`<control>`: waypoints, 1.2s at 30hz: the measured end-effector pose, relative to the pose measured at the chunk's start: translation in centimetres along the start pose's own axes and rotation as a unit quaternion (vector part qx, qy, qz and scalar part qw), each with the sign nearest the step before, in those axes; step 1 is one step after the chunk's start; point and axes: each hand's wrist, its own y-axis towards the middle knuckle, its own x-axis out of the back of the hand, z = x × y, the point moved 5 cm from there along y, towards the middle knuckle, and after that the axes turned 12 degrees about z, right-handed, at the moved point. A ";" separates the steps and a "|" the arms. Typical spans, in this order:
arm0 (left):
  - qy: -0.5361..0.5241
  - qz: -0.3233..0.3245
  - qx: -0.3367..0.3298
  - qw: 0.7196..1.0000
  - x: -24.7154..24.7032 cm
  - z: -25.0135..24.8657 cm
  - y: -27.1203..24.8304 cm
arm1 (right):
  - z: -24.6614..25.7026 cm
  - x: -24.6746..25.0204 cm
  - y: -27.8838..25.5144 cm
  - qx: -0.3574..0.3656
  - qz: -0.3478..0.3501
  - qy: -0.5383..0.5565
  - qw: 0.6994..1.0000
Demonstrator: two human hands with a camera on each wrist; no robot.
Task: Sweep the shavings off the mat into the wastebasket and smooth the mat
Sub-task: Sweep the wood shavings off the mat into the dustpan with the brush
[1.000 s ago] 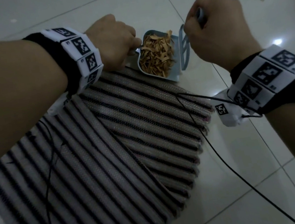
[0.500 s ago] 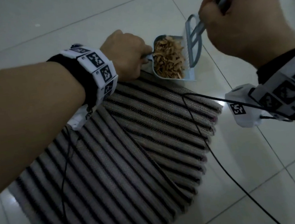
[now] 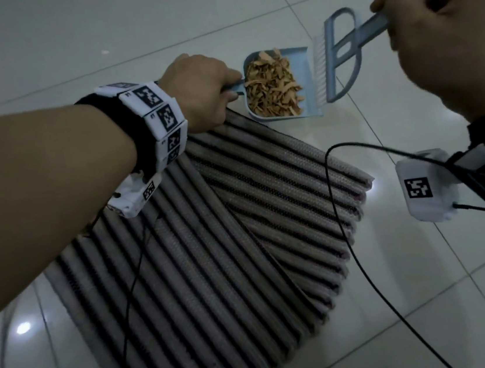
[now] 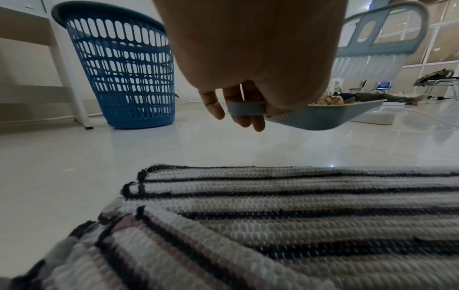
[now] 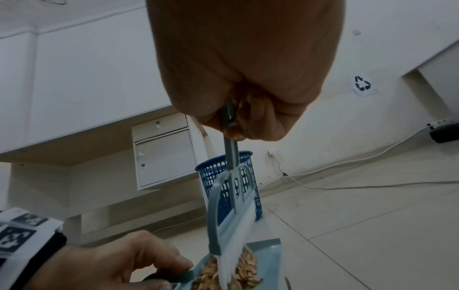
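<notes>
Tan shavings (image 3: 272,88) fill your dustpan (image 3: 301,63) | left hand (image 3: 202,91) grips its handle — right hand (image 3: 442,27) clamps brush (image 3: 339,58) | next: carry to blue wastebasket (image 4: 119,64), upper left — keep it level.

The left hand (image 3: 202,92) hides the dustpan (image 3: 305,84) handle.

R hand (image 5: 248,78) grips brush (image 5: 231,212); bristles in shavings (image 5: 244,274), dustpan (image 5: 268,253).

You are in a room with a shiny floor (image 3: 64,37) of big pale tiles. A white cabinet (image 5: 165,157) with a small drawer stands by the pale wall (image 5: 372,49). A recycling sign (image 5: 363,84) is stuck on that wall. Big windows (image 4: 442,39) are far off.
</notes>
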 end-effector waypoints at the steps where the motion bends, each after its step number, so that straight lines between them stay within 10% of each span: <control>1: 0.000 -0.002 0.003 1.000 0.1 0.2 -0.3 | -0.3 0.3 0.2 -0.006 -0.016 0.015 1.000; 6: 0.032 0.018 0.034 0.999 0.2 1.8 -1.2 | -3.7 1.4 0.5 -0.104 -0.064 0.033 0.992; 14: 0.094 0.055 0.072 0.991 -0.1 3.7 0.7 | -5.8 -3.0 -0.1 -0.168 0.046 -0.038 0.984; 36: 0.306 0.086 -0.018 0.948 0.0 2.9 8.6 | -7.9 -7.1 3.7 -0.136 0.059 -0.097 0.984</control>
